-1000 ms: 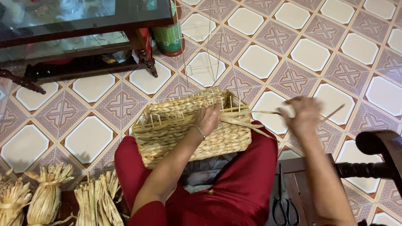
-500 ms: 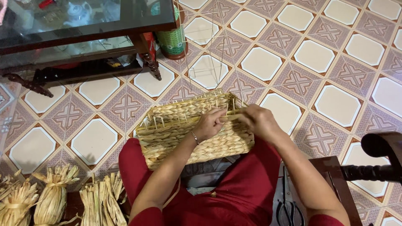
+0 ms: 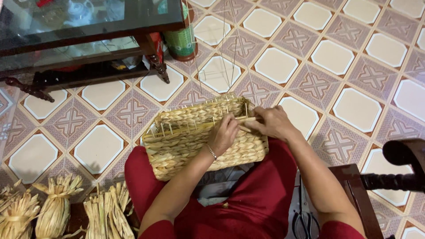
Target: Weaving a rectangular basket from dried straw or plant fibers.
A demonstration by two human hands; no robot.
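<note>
1. Rectangular woven basket of pale tan plaited straw [image 3: 195,137], unfinished: I see it resting on the lap, on the red-clad thighs [image 3: 261,208]. Its long axis runs left to right across the lap, rising slightly toward the right. The open mouth faces up and away from the wearer, and thin upright stakes stand along the rim.
2. Left hand [image 3: 224,133]: I see it laid on the basket's upper edge near the right end, fingers curled and pressed together against the weave. A thin bracelet [image 3: 212,152] sits at the wrist.
3. Right hand [image 3: 272,123]: it is at the basket's right top corner, just beside the left hand. The fingertips pinch a flat pale straw strand [image 3: 246,119], which lies roughly along the rim and points left.
4. Bundles of dried straw tied at the middle [image 3: 53,210]: on the floor at lower left, well apart from the hands.
5. Dark wooden table with glass top [image 3: 88,40]: upper left.
6. Green cylindrical container [image 3: 181,42]: on the floor by the table leg.
7. Black-handled scissors [image 3: 304,219]: on the dark wooden chair seat [image 3: 354,194], right of the lap.
8. Patterned floor tiles [image 3: 354,106]: all around.
</note>
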